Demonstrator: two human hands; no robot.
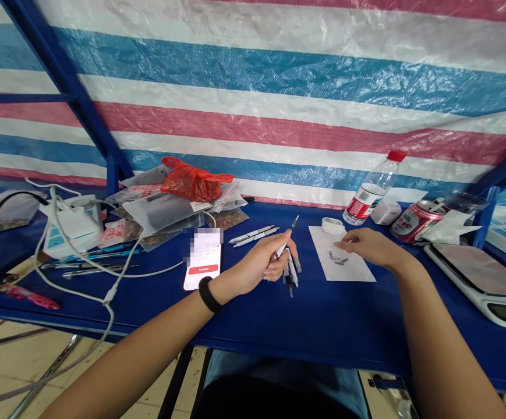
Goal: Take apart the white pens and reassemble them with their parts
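Observation:
My left hand (261, 262) grips a white pen (281, 250) whose dark tip points up and away from me. Just below that hand, several dark-and-white pens or pen parts (292, 274) lie on the blue table (322, 320). My right hand (368, 247) rests with its fingers loosely apart at the edge of a white sheet of paper (349, 269). Its fingertips are close to a few small dark parts (338, 258) lying on the sheet. Two white pens (253, 235) lie side by side beyond my left hand.
A lit phone (203, 259) lies left of my left hand, near a white charger (75, 228) and cables. Bags of dried material (161, 212), a red plastic bag (194, 181), a water bottle (372, 189), a can (416, 221), and a digital scale (482, 279) stand around the table.

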